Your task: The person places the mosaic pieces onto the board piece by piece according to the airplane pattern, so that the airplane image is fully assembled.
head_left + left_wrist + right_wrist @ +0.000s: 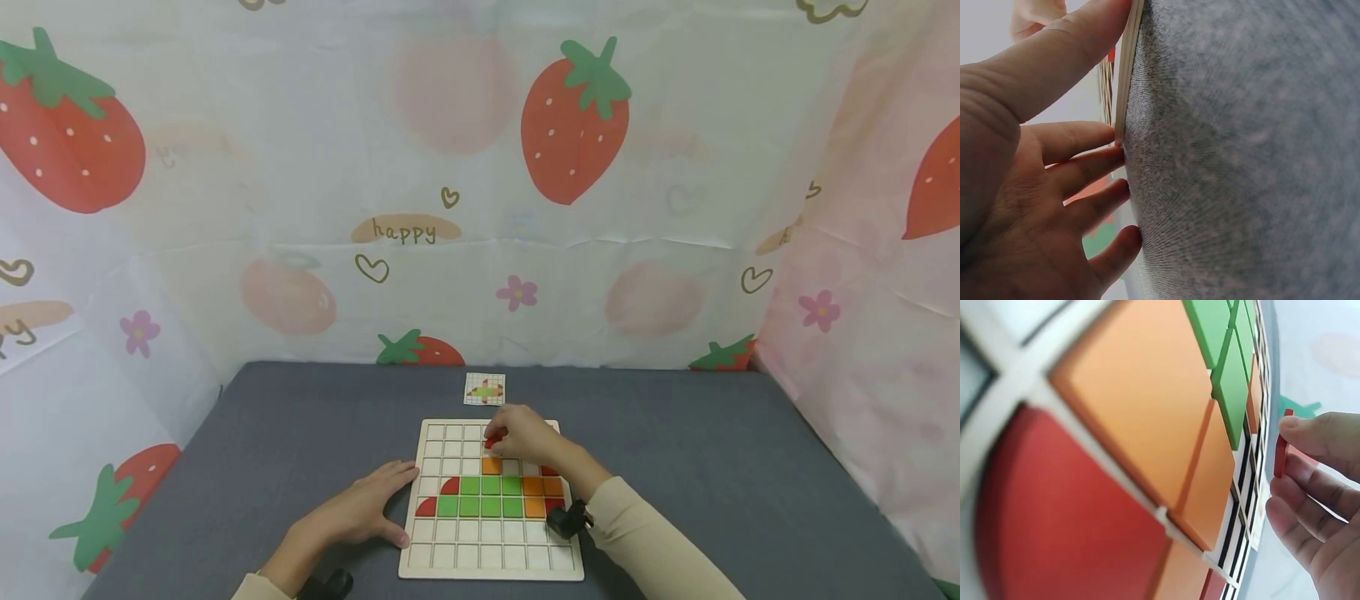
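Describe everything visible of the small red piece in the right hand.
The red piece is a thin, flat tile, plain red, seemingly painted wood. The right hand pinches it on edge between thumb and fingertips, just above the upper cells of the gridded wooden board, over an orange tile. Its full outline is hidden by the fingers. It does not yet sit in a cell.

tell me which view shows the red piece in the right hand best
The right wrist view: the thin red wooden tile shows edge-on, pinched by the right hand. The head view shows only a red sliver under the fingers. The left wrist view misses it.
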`<state>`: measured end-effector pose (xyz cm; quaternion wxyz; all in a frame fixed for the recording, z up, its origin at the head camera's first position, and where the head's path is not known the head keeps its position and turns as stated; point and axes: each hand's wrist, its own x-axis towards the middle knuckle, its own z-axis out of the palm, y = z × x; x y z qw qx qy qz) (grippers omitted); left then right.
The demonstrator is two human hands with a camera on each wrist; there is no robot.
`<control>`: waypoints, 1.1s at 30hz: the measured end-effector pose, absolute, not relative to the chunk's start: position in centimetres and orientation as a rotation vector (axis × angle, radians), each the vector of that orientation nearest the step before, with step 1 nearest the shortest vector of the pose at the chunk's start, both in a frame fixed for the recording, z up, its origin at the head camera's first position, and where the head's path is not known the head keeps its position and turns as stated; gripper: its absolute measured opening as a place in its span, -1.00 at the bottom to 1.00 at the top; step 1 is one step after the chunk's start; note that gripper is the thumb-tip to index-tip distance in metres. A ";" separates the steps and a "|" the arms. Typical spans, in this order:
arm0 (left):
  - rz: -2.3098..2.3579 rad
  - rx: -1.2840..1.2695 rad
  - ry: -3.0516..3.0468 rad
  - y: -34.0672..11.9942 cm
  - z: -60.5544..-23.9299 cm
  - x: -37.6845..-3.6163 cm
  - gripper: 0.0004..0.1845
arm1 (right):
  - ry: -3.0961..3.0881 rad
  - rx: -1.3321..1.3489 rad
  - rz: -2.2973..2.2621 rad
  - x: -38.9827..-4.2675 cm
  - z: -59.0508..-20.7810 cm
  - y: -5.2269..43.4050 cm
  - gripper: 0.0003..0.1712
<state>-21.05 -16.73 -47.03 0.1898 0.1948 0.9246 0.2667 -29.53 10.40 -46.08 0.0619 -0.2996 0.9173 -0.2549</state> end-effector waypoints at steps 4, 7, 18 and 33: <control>0.743 0.551 2.603 -16.7 -47.0 -21.0 0.05 | 2.761 -0.919 -0.751 -29.7 -46.4 10.2 -0.88; 0.740 0.544 2.603 -16.7 -47.0 -21.0 0.04 | 2.760 -0.927 -0.720 -29.7 -46.5 10.0 -0.90; 0.739 0.547 2.619 -16.7 -46.9 -21.0 0.03 | 2.752 -0.933 -0.666 -29.6 -46.4 9.6 -0.90; 0.758 0.547 2.601 -16.7 -46.7 -20.9 0.02 | 2.758 -0.917 -0.633 -29.5 -46.1 9.8 -0.88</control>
